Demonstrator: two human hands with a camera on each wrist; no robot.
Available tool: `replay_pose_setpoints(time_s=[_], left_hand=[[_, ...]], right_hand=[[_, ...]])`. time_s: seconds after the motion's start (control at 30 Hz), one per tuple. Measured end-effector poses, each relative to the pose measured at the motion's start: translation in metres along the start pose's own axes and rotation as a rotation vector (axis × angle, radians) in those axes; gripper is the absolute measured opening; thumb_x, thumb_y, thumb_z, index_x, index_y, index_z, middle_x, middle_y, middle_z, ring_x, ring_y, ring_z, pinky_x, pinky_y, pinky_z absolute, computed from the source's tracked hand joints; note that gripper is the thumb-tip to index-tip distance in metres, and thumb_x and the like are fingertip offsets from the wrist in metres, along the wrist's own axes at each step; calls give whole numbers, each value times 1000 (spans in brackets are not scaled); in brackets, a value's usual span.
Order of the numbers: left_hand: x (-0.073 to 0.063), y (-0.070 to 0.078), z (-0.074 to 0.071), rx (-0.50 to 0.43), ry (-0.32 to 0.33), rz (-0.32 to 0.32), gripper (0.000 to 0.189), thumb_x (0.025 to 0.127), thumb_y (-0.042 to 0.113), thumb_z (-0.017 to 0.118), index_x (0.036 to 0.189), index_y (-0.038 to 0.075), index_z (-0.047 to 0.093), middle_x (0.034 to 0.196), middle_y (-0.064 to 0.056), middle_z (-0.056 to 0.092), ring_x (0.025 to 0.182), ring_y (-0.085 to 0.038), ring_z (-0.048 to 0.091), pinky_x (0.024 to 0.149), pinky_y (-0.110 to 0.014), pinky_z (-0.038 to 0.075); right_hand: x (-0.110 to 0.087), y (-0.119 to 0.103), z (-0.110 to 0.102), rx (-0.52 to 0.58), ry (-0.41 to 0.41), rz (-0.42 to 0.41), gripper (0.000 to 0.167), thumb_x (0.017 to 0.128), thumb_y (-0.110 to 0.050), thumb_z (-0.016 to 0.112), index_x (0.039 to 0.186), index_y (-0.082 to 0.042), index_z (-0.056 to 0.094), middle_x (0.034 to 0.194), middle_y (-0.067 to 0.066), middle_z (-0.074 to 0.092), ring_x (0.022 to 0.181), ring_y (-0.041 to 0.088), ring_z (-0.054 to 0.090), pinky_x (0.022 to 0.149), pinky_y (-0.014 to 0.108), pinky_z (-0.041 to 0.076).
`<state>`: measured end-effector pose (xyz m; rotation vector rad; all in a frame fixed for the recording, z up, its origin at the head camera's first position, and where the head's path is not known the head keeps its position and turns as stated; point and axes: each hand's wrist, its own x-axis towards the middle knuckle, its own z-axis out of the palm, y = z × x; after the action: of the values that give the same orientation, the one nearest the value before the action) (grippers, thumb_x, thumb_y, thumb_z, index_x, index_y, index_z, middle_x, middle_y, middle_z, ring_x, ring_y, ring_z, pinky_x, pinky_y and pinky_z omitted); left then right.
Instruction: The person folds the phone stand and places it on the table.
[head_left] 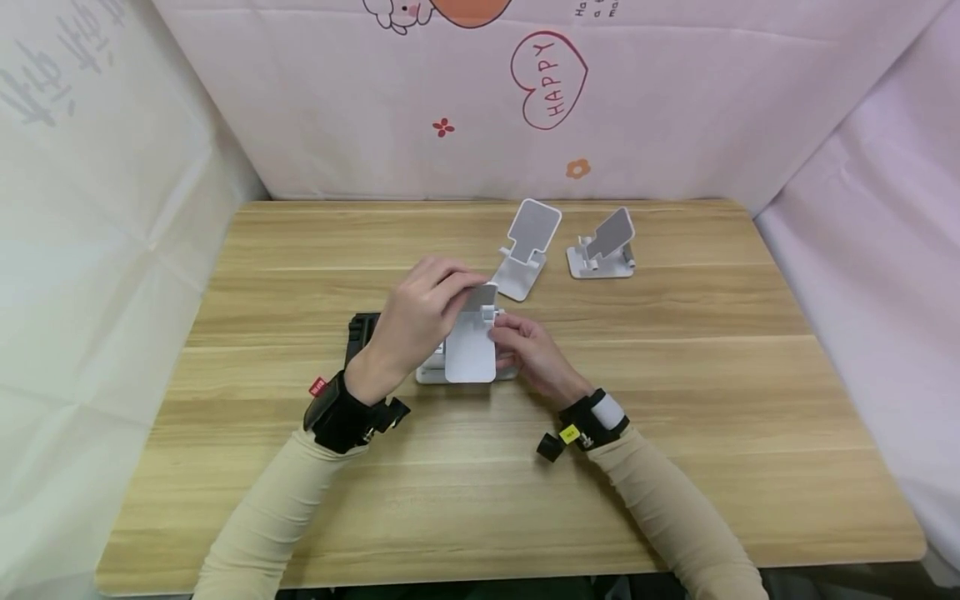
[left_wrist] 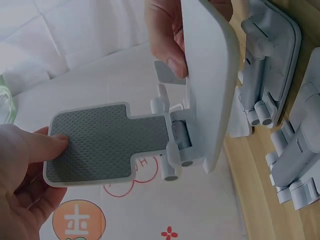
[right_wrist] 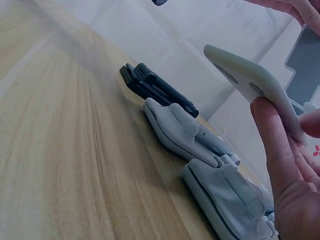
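Note:
Both hands hold a white folding phone stand [head_left: 471, 354] above the table. My left hand [head_left: 420, 317] pinches the end of its grey padded plate [left_wrist: 95, 142], thumb on the textured pad in the left wrist view. The base [left_wrist: 212, 85] is gripped at its edge by my right hand [head_left: 538, 354]. Plate and base stand unfolded at an angle, joined by a hinge [left_wrist: 181, 134]. From the right wrist view, fingers [right_wrist: 270, 130] lie on the base's underside, near its round feet. Beneath the held stand, folded white stands [right_wrist: 175, 130] lie on the table, partly hidden in the head view.
A black folded stand [head_left: 360, 333] lies beside the white folded ones, left of them. Farther back are two unfolded white stands with grey pads, one stretched tall [head_left: 534, 229] and one angled [head_left: 602, 254]. A printed cloth [head_left: 337, 108] hangs behind the wooden table [head_left: 712, 417].

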<state>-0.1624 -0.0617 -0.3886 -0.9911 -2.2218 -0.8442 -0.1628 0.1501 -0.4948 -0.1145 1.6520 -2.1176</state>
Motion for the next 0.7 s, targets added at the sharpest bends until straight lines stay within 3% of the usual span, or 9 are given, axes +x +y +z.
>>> replay_pose_setpoints(time_s=[0.2,0.47,0.7], left_hand=[[-2,1,2,27,14,7,16,93,-5,72,107,-1,76,104,-12,71,95,-26,64,83,-33,58],[-4,3,7,52,30,71,14,91,-4,74,104,0,77,100,-11,71,92,-25,64,80,-32,59],[-9,2,10,59,28,128,14,92,-5,72,103,0,78,101,-10,71,92,-24,65,79,-30,60]], right_hand=[[-1,0,1,5,-14,-29,37,104,-6,52,136,12,50,104,2,73,88,13,72,72,28,64],[1,-4,3,107,48,-50,23,103,-2,51,124,4,59,97,3,71,79,10,68,65,21,62],[2,-11,2,172,75,-38,22,104,0,49,124,1,58,102,5,70,79,11,69,65,22,62]])
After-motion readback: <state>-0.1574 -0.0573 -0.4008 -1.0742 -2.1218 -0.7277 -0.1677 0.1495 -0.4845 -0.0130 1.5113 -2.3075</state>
